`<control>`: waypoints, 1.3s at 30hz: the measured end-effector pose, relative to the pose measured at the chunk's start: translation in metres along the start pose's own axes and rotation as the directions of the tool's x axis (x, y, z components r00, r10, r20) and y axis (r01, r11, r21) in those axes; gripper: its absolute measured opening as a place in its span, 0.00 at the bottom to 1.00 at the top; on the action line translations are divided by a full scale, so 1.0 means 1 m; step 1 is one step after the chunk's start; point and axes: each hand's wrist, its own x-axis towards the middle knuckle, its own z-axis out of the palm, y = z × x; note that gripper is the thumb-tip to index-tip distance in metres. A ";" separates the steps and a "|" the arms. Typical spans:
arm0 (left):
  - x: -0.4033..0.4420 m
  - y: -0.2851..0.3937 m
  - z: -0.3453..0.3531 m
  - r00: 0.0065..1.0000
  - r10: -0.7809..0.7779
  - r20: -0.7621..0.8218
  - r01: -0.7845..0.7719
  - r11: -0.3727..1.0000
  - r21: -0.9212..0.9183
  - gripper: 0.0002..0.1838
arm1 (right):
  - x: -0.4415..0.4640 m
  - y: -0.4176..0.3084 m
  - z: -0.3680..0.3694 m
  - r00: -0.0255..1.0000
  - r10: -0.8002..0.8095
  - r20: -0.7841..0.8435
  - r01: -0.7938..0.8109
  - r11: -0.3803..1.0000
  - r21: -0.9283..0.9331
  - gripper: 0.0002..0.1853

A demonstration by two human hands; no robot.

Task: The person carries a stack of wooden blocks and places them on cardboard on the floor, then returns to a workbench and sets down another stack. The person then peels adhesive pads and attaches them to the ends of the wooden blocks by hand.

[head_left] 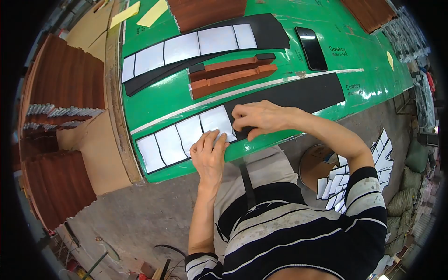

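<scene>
A long black strip (298, 95) lies along the front edge of the green table. White rectangular pieces (169, 143) sit side by side on its left part. My left hand (209, 151) rests with its fingertips pressed on the two rightmost white pieces, its fingers laid forward. Just to the right, my right hand (263, 117) has curled fingers at the right edge of the last white piece, over the black strip. What the right fingers pinch, if anything, is hidden.
Behind are another black strip with white pieces (182, 49), notched reddish-brown bars (233, 74) and a phone (311, 49). Stacked brown panels (70, 79) stand left of the green table (373, 84). White pieces with dark edges (338, 184) are heaped at lower right, beside a round container (312, 163).
</scene>
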 end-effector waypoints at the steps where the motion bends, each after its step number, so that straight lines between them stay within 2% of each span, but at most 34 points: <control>1: 0.000 -0.001 0.001 1.000 0.002 -0.004 -0.002 1.000 0.010 0.14 | -0.004 -0.001 0.002 0.994 0.059 -0.092 -0.051 0.995 0.091 0.16; 2: -0.001 -0.001 0.002 1.000 0.002 -0.007 -0.001 1.000 0.021 0.14 | -0.008 -0.003 0.003 0.976 0.124 -0.177 -0.091 0.978 0.186 0.16; 4: -0.001 -0.002 0.003 1.000 0.009 -0.017 -0.009 0.999 0.031 0.15 | -0.009 -0.007 0.006 0.983 0.095 -0.156 -0.074 0.988 0.135 0.17; 6: -0.002 -0.002 0.004 1.000 0.017 -0.024 -0.016 0.999 0.046 0.15 | -0.005 -0.011 0.006 0.992 0.053 -0.117 -0.053 0.999 0.000 0.19; 13: -0.002 -0.001 0.003 1.000 0.002 -0.018 -0.001 0.999 0.040 0.15 | 0.004 -0.009 0.002 0.999 -0.001 -0.034 0.000 0.999 -0.051 0.18; 16: -0.002 -0.001 0.002 1.000 -0.004 -0.001 0.004 1.000 0.026 0.15 | 0.008 -0.004 -0.003 0.998 -0.025 0.050 0.027 0.999 -0.039 0.17; 18: -0.003 -0.002 0.001 1.000 -0.003 -0.005 0.003 1.000 0.018 0.15 | 0.000 0.007 -0.005 0.999 0.017 0.029 -0.023 0.975 0.221 0.15; 19: -0.003 -0.002 0.001 1.000 -0.002 -0.009 0.002 1.000 0.010 0.15 | -0.008 0.006 -0.011 0.989 0.132 0.063 -0.146 0.895 0.421 0.13; 20: -0.002 -0.002 0.001 1.000 0.002 -0.014 -0.002 1.000 0.000 0.15 | -0.014 0.006 -0.009 0.989 0.135 0.064 -0.149 0.898 0.414 0.13; 22: 0.000 -0.003 -0.003 1.000 -0.022 0.004 0.023 0.997 -0.070 0.16 | -0.027 0.003 0.009 0.921 0.312 -0.231 0.025 0.548 0.836 0.11; 23: 0.002 -0.002 -0.005 0.998 -0.051 0.031 0.054 0.990 -0.134 0.17 | -0.030 0.002 0.018 0.884 0.372 -0.281 0.115 0.410 0.905 0.10; 24: 0.006 0.004 -0.010 0.999 -0.039 0.029 0.043 0.989 -0.139 0.17 | -0.033 -0.007 0.018 0.879 0.379 -0.289 0.117 0.416 0.902 0.10; 26: 0.014 0.023 -0.020 0.995 0.004 -0.102 -0.021 0.986 -0.168 0.20 | -0.032 -0.028 0.019 0.731 0.677 -0.085 0.151 -0.039 0.988 0.08; 27: 0.015 0.032 -0.020 0.995 0.011 -0.100 -0.028 0.985 -0.169 0.20 | -0.031 -0.034 0.021 0.725 0.681 -0.102 0.191 -0.056 0.980 0.07; 29: 0.020 0.047 -0.018 0.965 -0.003 -0.262 -0.098 0.924 -0.370 0.22 | -0.029 -0.046 0.027 0.725 0.683 -0.082 0.199 -0.094 0.976 0.07; 32: 0.028 0.052 -0.017 0.945 0.049 -0.324 -0.170 0.918 -0.357 0.21 | -0.027 -0.061 0.030 0.718 0.694 -0.046 0.204 -0.146 0.968 0.07; 34: 0.026 0.048 -0.019 0.946 0.085 -0.313 -0.192 0.924 -0.330 0.20 | -0.029 -0.066 0.030 0.757 0.653 0.019 0.178 -0.234 0.956 0.08; 39: 0.024 0.044 -0.026 0.947 0.104 -0.305 -0.202 0.929 -0.310 0.18 | -0.035 -0.066 0.030 0.772 0.635 0.028 0.139 -0.212 0.967 0.10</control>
